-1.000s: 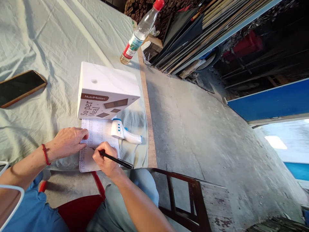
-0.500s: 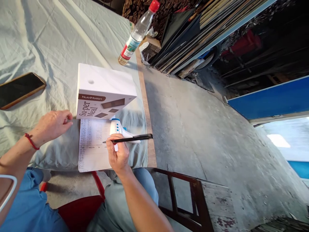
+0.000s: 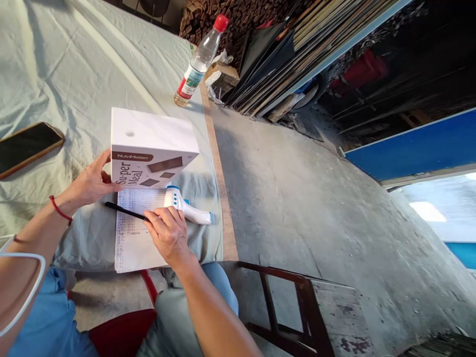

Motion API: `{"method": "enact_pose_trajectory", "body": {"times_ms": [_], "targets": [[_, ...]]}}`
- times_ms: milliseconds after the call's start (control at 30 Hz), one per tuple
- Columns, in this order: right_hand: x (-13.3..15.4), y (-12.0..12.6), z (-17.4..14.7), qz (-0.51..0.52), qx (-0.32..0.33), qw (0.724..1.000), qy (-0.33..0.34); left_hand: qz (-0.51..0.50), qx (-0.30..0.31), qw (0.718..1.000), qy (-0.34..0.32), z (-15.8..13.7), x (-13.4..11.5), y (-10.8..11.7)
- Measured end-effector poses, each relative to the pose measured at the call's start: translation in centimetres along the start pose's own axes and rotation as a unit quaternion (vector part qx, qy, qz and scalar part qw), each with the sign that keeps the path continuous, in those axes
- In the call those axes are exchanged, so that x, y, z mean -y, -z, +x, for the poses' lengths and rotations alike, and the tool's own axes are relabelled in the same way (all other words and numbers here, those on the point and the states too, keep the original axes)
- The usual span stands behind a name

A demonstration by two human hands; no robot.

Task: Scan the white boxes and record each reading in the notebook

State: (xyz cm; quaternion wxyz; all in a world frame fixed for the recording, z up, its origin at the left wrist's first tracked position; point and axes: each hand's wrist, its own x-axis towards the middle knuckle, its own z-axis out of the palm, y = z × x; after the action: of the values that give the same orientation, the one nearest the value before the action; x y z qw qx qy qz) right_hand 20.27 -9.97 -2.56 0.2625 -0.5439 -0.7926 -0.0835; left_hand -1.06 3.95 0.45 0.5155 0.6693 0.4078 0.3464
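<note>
My left hand (image 3: pixel 92 182) grips the lower left edge of a white box (image 3: pixel 156 130) printed "NutriMotion Su-per Meal", thumb at the front, the other fingers partly hidden along its side. In my right hand (image 3: pixel 169 233) is a black pen (image 3: pixel 124 210), one end pointing left past the notebook; its other end is hidden by the fingers. Beneath the pen lies the open notebook (image 3: pixel 139 253), with handwriting and its upper part covered by the box. A white and blue infrared thermometer (image 3: pixel 188 208) rests by the box, just beyond my right knuckles.
A phone (image 3: pixel 29 148) lies at the left on the cloth-covered table (image 3: pixel 48 94). Near the table's far right edge stands a red-capped plastic bottle (image 3: pixel 195 69). A dark wooden chair (image 3: pixel 275 297) is on the concrete floor to the right, with stacked boards (image 3: pixel 282 64) behind.
My left hand has moved up and right and taken hold of the box's edge. My right hand has turned the pen, which now points left instead of right, and has shifted slightly left.
</note>
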Motion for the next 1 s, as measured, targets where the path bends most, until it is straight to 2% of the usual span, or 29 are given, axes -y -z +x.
{"method": "enact_pose_trajectory", "body": {"times_ms": [167,267,300,367,433,467,533,567,633,700,767,900,1000], "targets": [[0.2,0.0,0.3,0.018,-0.048,0.999,-0.018,-0.116,-0.026,0.993,0.004,0.2,-1.2,-0.6],[-1.4,1.2,0.1,0.025,-0.078,0.994,-0.079,-0.118,-0.049,0.991,0.033,-0.3,-2.2,-0.7],[-2.3,1.6,-0.1,0.016,-0.069,0.991,-0.114,-0.106,-0.050,0.992,0.045,-0.5,-2.4,-0.7],[-4.3,2.2,-0.6,-0.014,0.003,0.981,-0.194,-0.069,-0.045,0.995,0.062,-1.0,-2.7,-0.5],[-6.1,2.2,-1.1,-0.003,0.063,0.971,-0.231,-0.019,-0.028,0.997,0.076,-1.4,-3.0,-0.3],[-6.7,2.1,-1.3,0.023,0.070,0.968,-0.240,0.004,-0.020,0.996,0.082,-1.5,-3.0,-0.2],[-7.0,1.8,-1.4,0.113,0.035,0.960,-0.256,0.040,-0.008,0.995,0.087,-1.7,-3.0,-0.1],[-6.8,1.7,-1.2,0.171,0.005,0.949,-0.266,0.052,-0.006,0.995,0.084,-1.7,-2.9,0.0],[-5.7,1.7,-0.7,0.304,-0.044,0.907,-0.287,0.070,-0.007,0.995,0.071,-1.7,-2.7,-0.1],[-4.2,1.7,0.2,0.435,-0.047,0.851,-0.291,0.081,-0.006,0.995,0.064,-1.7,-2.6,-0.1],[-2.8,1.7,1.2,0.531,-0.019,0.799,-0.284,0.086,-0.003,0.994,0.061,-1.7,-2.6,-0.2],[-1.0,1.1,2.8,0.608,0.036,0.729,-0.313,0.092,0.002,0.995,0.042,-1.7,-2.8,-0.2],[-0.5,0.5,3.2,0.627,0.026,0.702,-0.335,0.094,-0.006,0.995,0.028,-1.6,-2.4,-0.2]]}}
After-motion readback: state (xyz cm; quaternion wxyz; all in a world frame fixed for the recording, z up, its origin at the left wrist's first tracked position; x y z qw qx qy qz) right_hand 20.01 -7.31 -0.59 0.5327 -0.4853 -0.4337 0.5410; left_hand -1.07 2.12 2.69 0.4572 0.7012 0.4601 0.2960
